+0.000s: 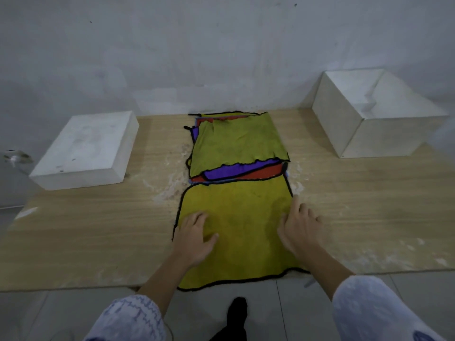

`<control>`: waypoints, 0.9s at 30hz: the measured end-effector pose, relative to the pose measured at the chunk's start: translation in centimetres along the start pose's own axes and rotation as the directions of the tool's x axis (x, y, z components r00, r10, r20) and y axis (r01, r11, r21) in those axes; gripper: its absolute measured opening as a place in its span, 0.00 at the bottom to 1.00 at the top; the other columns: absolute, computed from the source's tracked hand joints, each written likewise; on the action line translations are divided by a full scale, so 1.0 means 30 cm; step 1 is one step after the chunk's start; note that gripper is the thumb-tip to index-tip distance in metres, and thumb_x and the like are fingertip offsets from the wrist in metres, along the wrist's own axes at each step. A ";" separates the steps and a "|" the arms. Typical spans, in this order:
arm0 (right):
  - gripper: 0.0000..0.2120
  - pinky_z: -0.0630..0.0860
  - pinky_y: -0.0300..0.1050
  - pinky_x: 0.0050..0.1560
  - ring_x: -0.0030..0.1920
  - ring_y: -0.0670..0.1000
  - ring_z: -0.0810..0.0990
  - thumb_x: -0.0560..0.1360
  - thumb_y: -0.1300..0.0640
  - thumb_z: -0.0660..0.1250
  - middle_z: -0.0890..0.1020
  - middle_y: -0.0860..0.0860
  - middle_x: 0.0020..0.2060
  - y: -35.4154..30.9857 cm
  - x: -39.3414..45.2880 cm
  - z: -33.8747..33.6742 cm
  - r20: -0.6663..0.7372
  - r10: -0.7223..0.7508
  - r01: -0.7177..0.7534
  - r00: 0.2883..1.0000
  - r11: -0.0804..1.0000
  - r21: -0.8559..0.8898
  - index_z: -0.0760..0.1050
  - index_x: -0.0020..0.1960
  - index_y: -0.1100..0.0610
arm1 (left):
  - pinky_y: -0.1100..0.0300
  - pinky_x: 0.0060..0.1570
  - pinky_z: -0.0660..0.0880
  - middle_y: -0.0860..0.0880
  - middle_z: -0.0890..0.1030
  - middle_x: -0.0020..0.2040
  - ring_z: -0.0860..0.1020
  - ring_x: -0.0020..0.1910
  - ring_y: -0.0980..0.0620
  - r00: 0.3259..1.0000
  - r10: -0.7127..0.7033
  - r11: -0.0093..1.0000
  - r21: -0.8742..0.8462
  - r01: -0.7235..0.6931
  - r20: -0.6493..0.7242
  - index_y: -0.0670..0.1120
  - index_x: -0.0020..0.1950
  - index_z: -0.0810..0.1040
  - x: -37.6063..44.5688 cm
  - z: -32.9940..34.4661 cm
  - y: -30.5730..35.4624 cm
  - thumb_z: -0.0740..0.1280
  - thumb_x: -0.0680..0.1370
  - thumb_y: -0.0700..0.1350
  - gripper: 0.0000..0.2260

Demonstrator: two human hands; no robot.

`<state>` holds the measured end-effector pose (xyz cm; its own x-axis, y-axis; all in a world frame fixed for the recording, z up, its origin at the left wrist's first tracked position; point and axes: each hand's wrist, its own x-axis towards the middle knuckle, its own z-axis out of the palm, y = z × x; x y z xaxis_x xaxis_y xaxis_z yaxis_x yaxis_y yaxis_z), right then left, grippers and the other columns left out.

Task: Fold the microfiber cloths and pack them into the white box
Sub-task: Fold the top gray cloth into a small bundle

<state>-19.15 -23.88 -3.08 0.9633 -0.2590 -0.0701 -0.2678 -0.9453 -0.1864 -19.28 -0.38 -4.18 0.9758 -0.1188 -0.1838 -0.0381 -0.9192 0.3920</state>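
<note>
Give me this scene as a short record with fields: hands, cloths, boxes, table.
left hand: left hand flat on the yellow cloth
right hand: right hand flat on its right edge
cloth pile: cloth pile behind, green on top, purple and red under
open box: white box at right
other box: closed white box at left
table: wooden table

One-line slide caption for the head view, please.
Both hands press flat on a yellow cloth before the cloth pile; open white box at right.
</note>
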 end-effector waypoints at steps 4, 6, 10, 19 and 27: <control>0.27 0.65 0.54 0.61 0.63 0.58 0.68 0.78 0.48 0.52 0.67 0.59 0.65 -0.025 0.050 0.014 -0.013 -0.006 0.006 1.000 0.998 -0.066 0.53 0.72 0.60 | 0.50 0.71 0.57 0.50 0.58 0.73 0.55 0.73 0.50 0.998 -0.019 1.000 0.016 0.020 -0.063 0.47 0.73 0.57 0.040 0.015 -0.005 0.59 0.76 0.60 0.30; 0.27 0.55 0.58 0.70 0.72 0.57 0.57 0.79 0.47 0.48 0.56 0.57 0.74 -0.033 0.075 0.042 0.087 -0.132 0.136 0.987 0.990 -0.045 0.48 0.74 0.58 | 0.50 0.73 0.50 0.51 0.49 0.77 0.48 0.75 0.50 0.999 -0.015 1.000 0.026 0.016 -0.038 0.48 0.75 0.51 0.057 0.018 -0.004 0.52 0.73 0.68 0.37; 0.30 0.37 0.59 0.73 0.75 0.53 0.35 0.78 0.40 0.39 0.35 0.53 0.75 -0.034 0.112 0.093 0.259 -0.220 0.227 0.940 0.974 0.003 0.34 0.74 0.51 | 0.53 0.73 0.40 0.50 0.36 0.76 0.35 0.74 0.51 1.000 -0.014 0.999 0.037 0.014 0.000 0.50 0.75 0.38 0.094 0.030 -0.017 0.30 0.54 0.80 0.55; 0.32 0.36 0.58 0.72 0.75 0.53 0.34 0.78 0.39 0.44 0.35 0.52 0.75 -0.037 0.163 0.080 0.297 -0.244 0.251 0.923 0.968 0.014 0.36 0.75 0.50 | 0.50 0.73 0.42 0.48 0.37 0.76 0.38 0.75 0.50 0.993 -0.115 0.990 0.082 0.115 -0.008 0.48 0.75 0.40 0.134 0.035 -0.020 0.46 0.70 0.72 0.43; 0.07 0.80 0.54 0.40 0.42 0.63 0.80 0.63 0.70 0.72 0.81 0.59 0.40 0.013 0.056 0.074 -0.095 -0.568 0.574 0.817 0.790 0.214 0.80 0.40 0.63 | 0.53 0.51 0.76 0.48 0.78 0.53 0.74 0.53 0.53 0.938 0.288 0.945 -0.101 -0.311 -0.192 0.46 0.56 0.76 -0.006 0.041 -0.047 0.59 0.74 0.55 0.17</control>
<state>-17.68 -24.23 -5.45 0.9413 0.3065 0.1417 0.3377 -0.8533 -0.3973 -19.68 0.47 -5.79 0.9459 -0.3041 0.1132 -0.3173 -0.7940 0.5185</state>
